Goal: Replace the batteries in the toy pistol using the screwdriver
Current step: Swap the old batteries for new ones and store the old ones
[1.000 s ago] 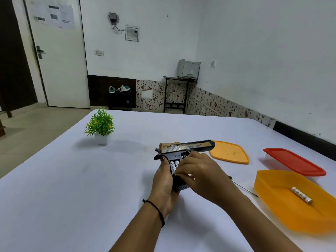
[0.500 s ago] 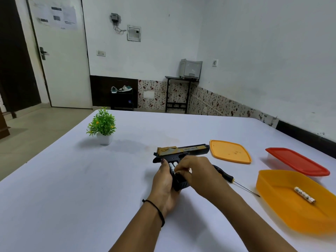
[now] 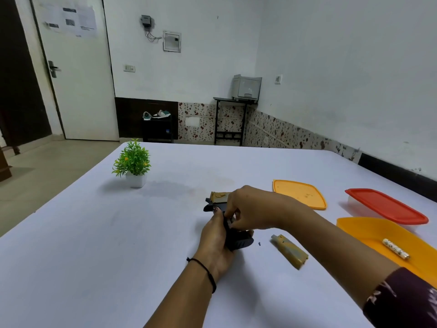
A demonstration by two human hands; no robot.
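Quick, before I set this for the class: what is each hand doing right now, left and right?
Left hand: holds the toy pistol by its grip.
Right hand: fingers curled, pinching at the toy pistol's grip.

Rm: white-painted back wall [image 3: 201, 55] + right wall [image 3: 343, 79], floral tile band [image 3: 198, 124] run along the base, dark panel [image 3: 132, 117] set left of it. White door [image 3: 80, 91] seen at left, papers [image 3: 71, 20] stuck near top, metal handle [image 3: 53, 68] on its left edge. Breaker panel [image 3: 172, 41], small wired box [image 3: 146, 21] and switch [image 3: 129, 68] mounted on back wall. Black stand [image 3: 233, 119] placed in corner w/ grey printer [image 3: 247, 87] on top; shoes [image 3: 157, 114] kept on low dark shelf [image 3: 157, 129]. Floor [image 3: 47, 162] tiled beige. Big white table [image 3: 94, 233] in fgnd, small potted plant [image 3: 132, 159] stood on it. Light even, shadows soft.
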